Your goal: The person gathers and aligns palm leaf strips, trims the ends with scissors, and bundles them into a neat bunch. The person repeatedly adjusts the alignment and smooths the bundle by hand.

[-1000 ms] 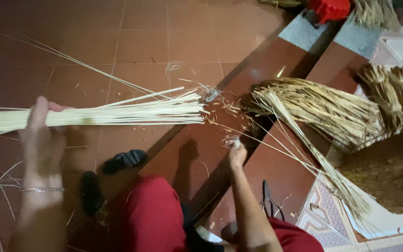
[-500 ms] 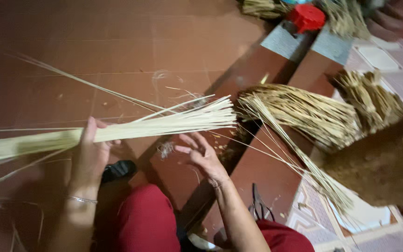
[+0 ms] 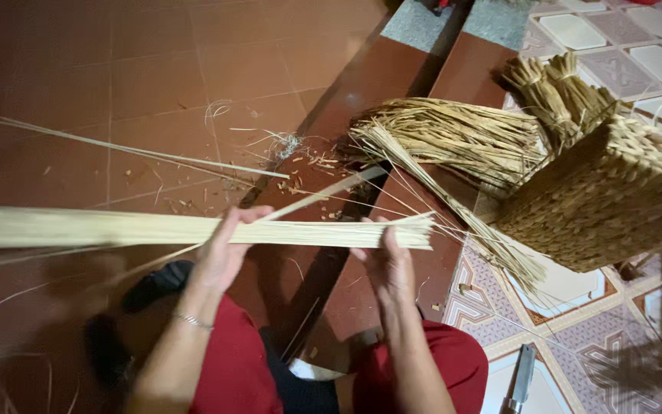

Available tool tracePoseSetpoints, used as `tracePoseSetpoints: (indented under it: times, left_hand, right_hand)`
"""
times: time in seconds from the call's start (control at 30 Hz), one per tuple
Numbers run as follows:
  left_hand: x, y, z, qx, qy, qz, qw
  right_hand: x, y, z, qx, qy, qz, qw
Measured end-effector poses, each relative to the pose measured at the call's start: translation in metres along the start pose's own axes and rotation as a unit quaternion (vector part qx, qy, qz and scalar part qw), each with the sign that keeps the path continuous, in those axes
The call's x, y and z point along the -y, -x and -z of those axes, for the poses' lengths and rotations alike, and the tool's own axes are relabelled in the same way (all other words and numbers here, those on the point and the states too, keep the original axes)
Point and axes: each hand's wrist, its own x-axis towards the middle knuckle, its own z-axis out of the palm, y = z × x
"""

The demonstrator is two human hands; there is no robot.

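A long pale bundle of thin straw strips (image 3: 116, 228) lies level across the view from the left edge to the middle. My left hand (image 3: 222, 251) is wrapped around it near its right part. My right hand (image 3: 389, 262) is under the bundle's cut end, fingers spread and touching the strips from below. A few loose strips stick out upward between the two hands. My red-clad knees are below the hands.
A woven straw basket (image 3: 614, 195) stands at the right. Heaps of dry straw (image 3: 461, 138) and tied straw bunches (image 3: 557, 92) lie beyond it. A knife-like tool (image 3: 520, 378) rests on the patterned tiles (image 3: 599, 345). Loose strands litter the red floor (image 3: 155, 84).
The view has shifted left and down. The bundle has dropped lower, and my right hand has come up from the floor to its cut end. My left hand has slid along it.
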Motion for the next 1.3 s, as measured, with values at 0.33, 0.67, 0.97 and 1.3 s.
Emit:
tracePoseSetpoints:
  times: [0.33,0.67,0.97,1.3]
  left_hand:
    - [0.042,-0.023,-0.053,-0.073,-0.095,0.05,0.991]
    - [0.081,-0.028,-0.06,-0.068,-0.084,0.027,0.994]
    - [0.048,-0.031,-0.03,-0.1,0.05,0.013,0.994]
    - [0.075,-0.016,-0.059,-0.08,-0.083,0.07,0.991]
  right_hand:
    - [0.072,0.062,0.011,-0.068,0.59,0.548,0.589]
    - [0.008,0.0,0.022,0.192,0.791,0.346,0.466]
    - [0.041,-0.006,0.04,0.278,0.722,0.155,0.614]
    - [0.031,0.006,0.02,0.256,0.548,-0.121,0.787]
